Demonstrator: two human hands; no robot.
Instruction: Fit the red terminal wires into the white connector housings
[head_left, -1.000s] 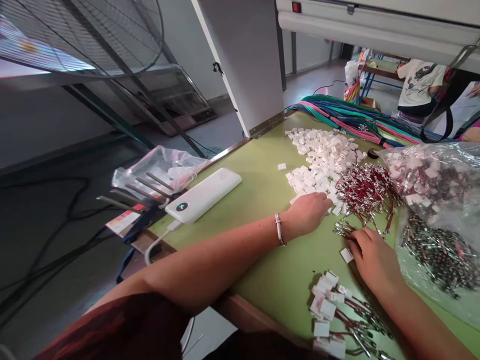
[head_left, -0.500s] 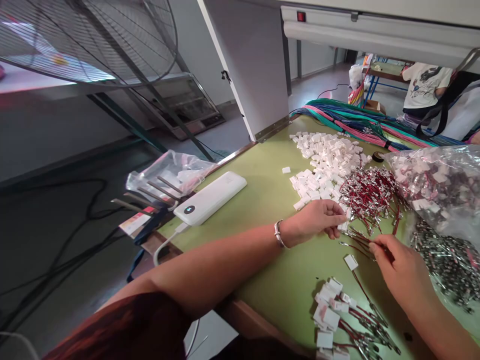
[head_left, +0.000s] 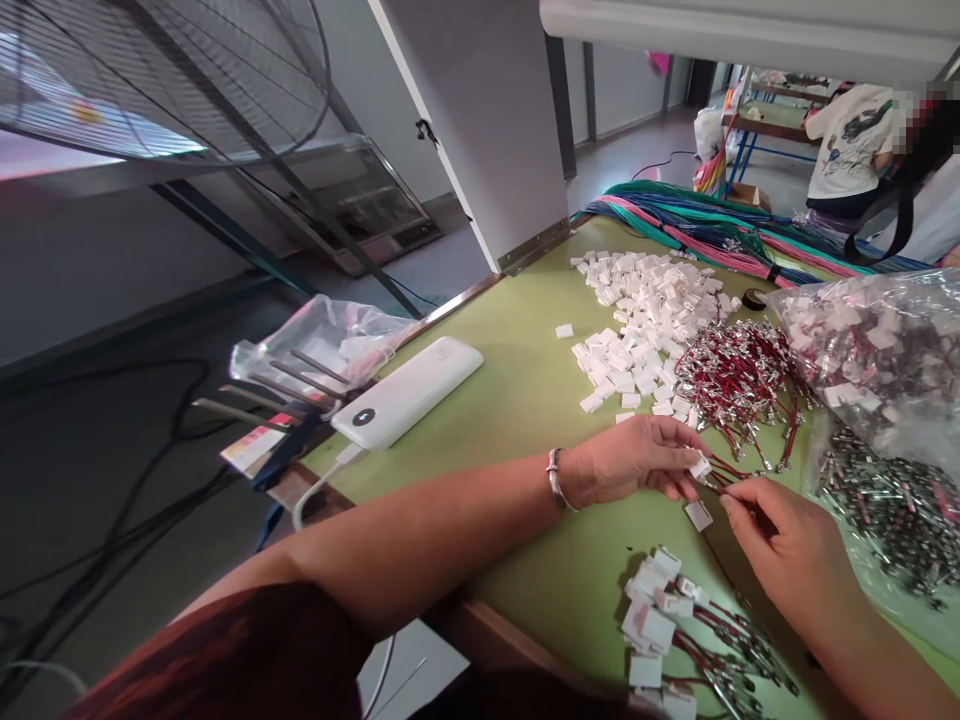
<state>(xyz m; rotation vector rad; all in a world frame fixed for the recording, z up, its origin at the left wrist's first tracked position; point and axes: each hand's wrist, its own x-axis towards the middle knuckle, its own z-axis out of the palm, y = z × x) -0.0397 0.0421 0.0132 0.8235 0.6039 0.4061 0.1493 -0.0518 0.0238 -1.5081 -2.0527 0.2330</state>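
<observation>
My left hand (head_left: 641, 458) pinches a small white plastic connector housing (head_left: 700, 465) between thumb and fingers. Close to its right, my right hand (head_left: 787, 530) grips several short dark red wires (head_left: 721, 474) with metal terminals, their ends reaching the housing. Whether a terminal sits inside the housing is hidden by the fingers. Just below lies one white housing (head_left: 698, 515) with a wire attached. Nearer me rests a cluster of wired housings (head_left: 651, 630). Beyond my hands are a heap of loose white housings (head_left: 652, 300) and a heap of red wires with terminals (head_left: 742, 375).
A white power bank (head_left: 412, 390) with a cable lies on the green table (head_left: 517, 370). Clear bags of parts (head_left: 885, 350) stand at the right, with cable bundles (head_left: 690, 225) behind. A fan (head_left: 187, 70) is at left; a person (head_left: 851, 145) sits farther back.
My right hand has moved left and brought the wires up to the housing in my left hand. My left hand has shifted slightly down. The view has shifted a little.
</observation>
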